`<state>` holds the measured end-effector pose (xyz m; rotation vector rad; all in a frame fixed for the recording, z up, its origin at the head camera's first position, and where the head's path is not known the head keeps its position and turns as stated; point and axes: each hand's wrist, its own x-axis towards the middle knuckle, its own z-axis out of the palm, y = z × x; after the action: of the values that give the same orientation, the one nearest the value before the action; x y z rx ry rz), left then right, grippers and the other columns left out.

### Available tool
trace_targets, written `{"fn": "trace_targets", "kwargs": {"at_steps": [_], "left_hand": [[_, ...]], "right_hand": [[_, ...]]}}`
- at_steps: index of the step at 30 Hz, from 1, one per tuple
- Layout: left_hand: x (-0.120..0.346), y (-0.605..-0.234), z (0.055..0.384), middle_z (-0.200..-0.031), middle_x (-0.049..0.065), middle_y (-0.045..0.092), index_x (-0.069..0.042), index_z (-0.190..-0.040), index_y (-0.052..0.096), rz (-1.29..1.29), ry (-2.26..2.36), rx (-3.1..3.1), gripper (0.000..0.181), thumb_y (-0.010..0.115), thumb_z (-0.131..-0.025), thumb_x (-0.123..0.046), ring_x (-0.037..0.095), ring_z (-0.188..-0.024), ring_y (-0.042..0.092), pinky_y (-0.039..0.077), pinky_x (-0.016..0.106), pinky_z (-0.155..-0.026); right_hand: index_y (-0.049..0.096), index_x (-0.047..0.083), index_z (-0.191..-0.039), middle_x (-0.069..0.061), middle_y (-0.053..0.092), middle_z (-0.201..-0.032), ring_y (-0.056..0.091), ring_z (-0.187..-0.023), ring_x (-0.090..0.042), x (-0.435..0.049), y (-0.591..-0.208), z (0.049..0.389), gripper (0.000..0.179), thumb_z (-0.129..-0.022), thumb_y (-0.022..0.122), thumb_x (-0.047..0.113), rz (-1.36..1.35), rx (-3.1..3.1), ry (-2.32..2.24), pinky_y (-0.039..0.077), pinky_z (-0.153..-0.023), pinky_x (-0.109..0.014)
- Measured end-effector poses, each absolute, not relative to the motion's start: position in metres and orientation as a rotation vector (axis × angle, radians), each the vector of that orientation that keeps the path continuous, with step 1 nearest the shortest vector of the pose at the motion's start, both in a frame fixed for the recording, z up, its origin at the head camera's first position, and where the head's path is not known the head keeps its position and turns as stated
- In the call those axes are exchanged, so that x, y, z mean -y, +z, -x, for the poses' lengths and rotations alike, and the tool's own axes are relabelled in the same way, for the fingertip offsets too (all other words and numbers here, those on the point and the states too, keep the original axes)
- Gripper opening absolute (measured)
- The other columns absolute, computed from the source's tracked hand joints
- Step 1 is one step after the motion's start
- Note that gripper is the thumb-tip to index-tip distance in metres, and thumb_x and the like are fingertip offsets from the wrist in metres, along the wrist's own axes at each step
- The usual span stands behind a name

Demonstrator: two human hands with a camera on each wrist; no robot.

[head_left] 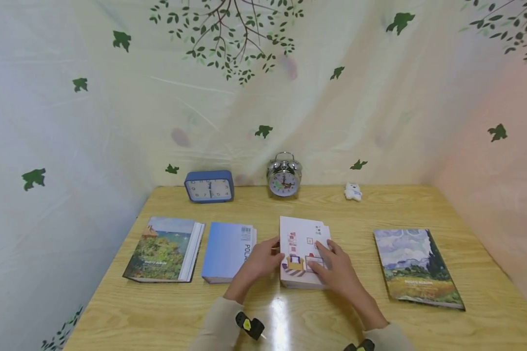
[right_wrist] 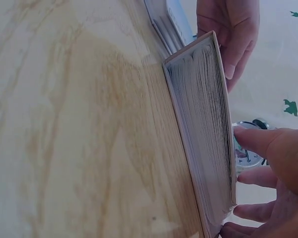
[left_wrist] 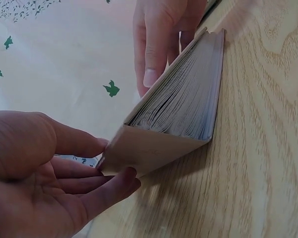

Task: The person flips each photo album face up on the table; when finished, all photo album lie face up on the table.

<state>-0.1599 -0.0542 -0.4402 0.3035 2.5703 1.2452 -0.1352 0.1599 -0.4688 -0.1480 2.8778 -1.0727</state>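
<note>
A thick white photo album (head_left: 298,230), its cover printed with a small room scene, lies flat on the wooden table in the head view. At its left side, my left hand (head_left: 258,262) touches the spine (left_wrist: 154,148); in the left wrist view the thumb meets the cover's edge and the fingers reach along the spine. From the right, my right hand (head_left: 341,273) rests its spread thumb and fingers on the cover, some at the right edge. Many packed pages (right_wrist: 201,104) show at the album's near side in the right wrist view.
Left of the white album lie a blue album (head_left: 225,251) and a landscape photo album (head_left: 164,251). Another landscape album (head_left: 415,265) lies to the right. Along the back stand a blue clock (head_left: 209,187), a silver alarm clock (head_left: 283,181) and a small white figure (head_left: 353,192).
</note>
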Motion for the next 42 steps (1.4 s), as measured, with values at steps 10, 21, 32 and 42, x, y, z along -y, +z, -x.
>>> {"fn": "trace_targets", "kwargs": {"at_steps": [10,21,32,42], "left_hand": [[0.050,-0.441,0.160,-0.138,0.024,0.049,0.004,-0.142,0.040,-0.249,1.269,-2.792,0.059,0.062,-0.092,-0.020,0.039,-0.125,0.049,0.039,0.050,-0.107],[0.024,-0.436,0.158,-0.133,0.022,0.050,0.004,-0.133,0.048,-0.364,1.527,-2.877,0.051,0.064,-0.089,-0.017,0.035,-0.121,0.051,0.043,0.047,-0.103],[-0.011,-0.440,0.149,-0.135,0.019,0.050,0.002,-0.135,0.047,-0.439,1.517,-2.761,0.052,0.064,-0.092,-0.022,0.030,-0.113,0.058,0.053,0.034,-0.092],[-0.050,-0.443,0.140,-0.132,0.017,0.052,0.000,-0.136,0.048,-0.495,1.549,-2.631,0.054,0.065,-0.091,-0.024,0.029,-0.107,0.063,0.054,0.025,-0.086]], "right_hand": [[0.041,0.005,-0.145,-0.031,0.030,-0.148,0.029,-0.135,-0.052,-0.177,-0.464,0.133,0.058,-0.095,0.058,0.029,0.124,-2.908,-1.159,0.028,-0.107,-0.065],[0.038,0.000,-0.145,-0.032,0.028,-0.148,0.028,-0.132,-0.054,-0.220,-0.461,0.124,0.059,-0.099,0.051,0.036,0.099,-2.983,-1.162,0.032,-0.098,-0.070],[0.040,-0.003,-0.143,-0.035,0.030,-0.145,0.030,-0.128,-0.057,-0.276,-0.450,0.114,0.062,-0.098,0.053,0.037,-0.009,-3.083,-1.147,0.033,-0.092,-0.071],[0.031,-0.003,-0.147,-0.039,0.020,-0.147,0.025,-0.124,-0.063,-0.329,-0.441,0.102,0.066,-0.100,0.047,0.039,-0.138,-3.064,-1.101,0.030,-0.085,-0.073]]}}
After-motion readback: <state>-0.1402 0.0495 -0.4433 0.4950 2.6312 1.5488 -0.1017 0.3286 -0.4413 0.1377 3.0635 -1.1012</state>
